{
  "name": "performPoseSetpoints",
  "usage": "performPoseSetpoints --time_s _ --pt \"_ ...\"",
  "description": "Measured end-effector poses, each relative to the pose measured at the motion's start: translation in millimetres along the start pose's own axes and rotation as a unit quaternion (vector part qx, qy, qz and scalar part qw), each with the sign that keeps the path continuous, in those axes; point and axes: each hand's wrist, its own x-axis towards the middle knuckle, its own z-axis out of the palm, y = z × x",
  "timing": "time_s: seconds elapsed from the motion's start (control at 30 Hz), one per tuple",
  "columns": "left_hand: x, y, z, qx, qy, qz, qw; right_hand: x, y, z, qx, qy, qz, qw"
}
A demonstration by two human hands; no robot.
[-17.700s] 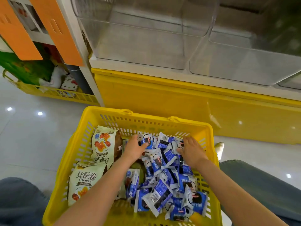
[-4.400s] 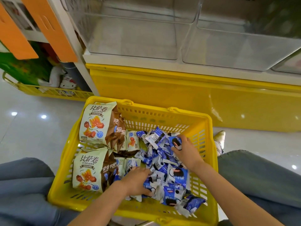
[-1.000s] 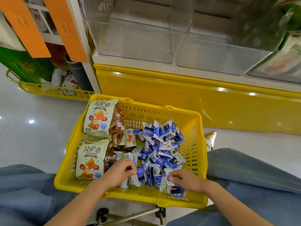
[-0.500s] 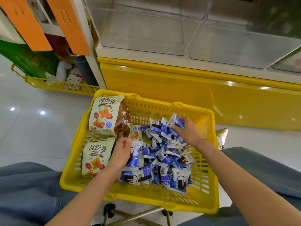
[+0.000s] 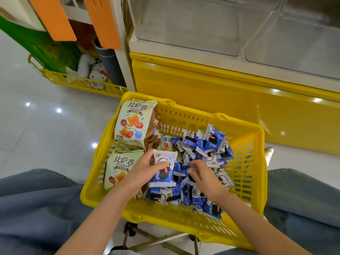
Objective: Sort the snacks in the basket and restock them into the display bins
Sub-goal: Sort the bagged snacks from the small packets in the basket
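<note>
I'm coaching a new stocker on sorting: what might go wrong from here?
Mixing: a small pale packet lies between the big bags and the blue packets, so a handful could carry it into the wrong display bin. Dropping: the left hand grips one blue-and-white packet while the right hand reaches into the pile; a slip may land outside the basket.

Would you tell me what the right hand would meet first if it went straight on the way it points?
Most likely the heap of blue snack packets just ahead of the right hand, before the packet the left hand holds; depth is unclear.
</note>
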Motion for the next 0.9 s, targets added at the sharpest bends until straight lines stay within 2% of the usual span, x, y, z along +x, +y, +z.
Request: performPoseSetpoints --time_s 0.07,0.13,0.27,0.37,0.6,0.7,0.8,0.83,0.9 --pt "-4 -1 -6 0.046 0.002 0.024 0.999 17 -2 21 0.003 -0.084 0.034 0.996" --pt "-9 0 -14 0.055 0.004 0.036 0.998 35 -6 37 0.0 -0.096 0.079 0.992" --pt "-15 7 -28 0.06 0.026 0.065 0.996 58 -8 59 0.026 -0.058 0.157 0.986" --pt "-18 12 -35 0.051 0.047 0.068 0.995 65 -8 62 0.047 -0.008 0.166 0.985" --pt "-20 11 -37 0.033 0.056 0.061 0.996 56 -4 67 0.094 0.012 0.176 0.98" --pt "-23 7 -38 0.02 0.058 0.064 0.996 50 -7 62 0.077 0.044 0.155 0.984" --pt "-26 4 -41 -0.002 0.073 0.073 0.995 39 -12 52 0.042 0.054 0.063 0.996" --pt "-27 4 -41 -0.005 0.079 0.076 0.994 34 -14 49 0.02 0.018 0.024 0.999" --pt "-27 4 -41 -0.009 0.088 0.081 0.993 25 -20 49 0.003 -0.102 -0.022 0.994"
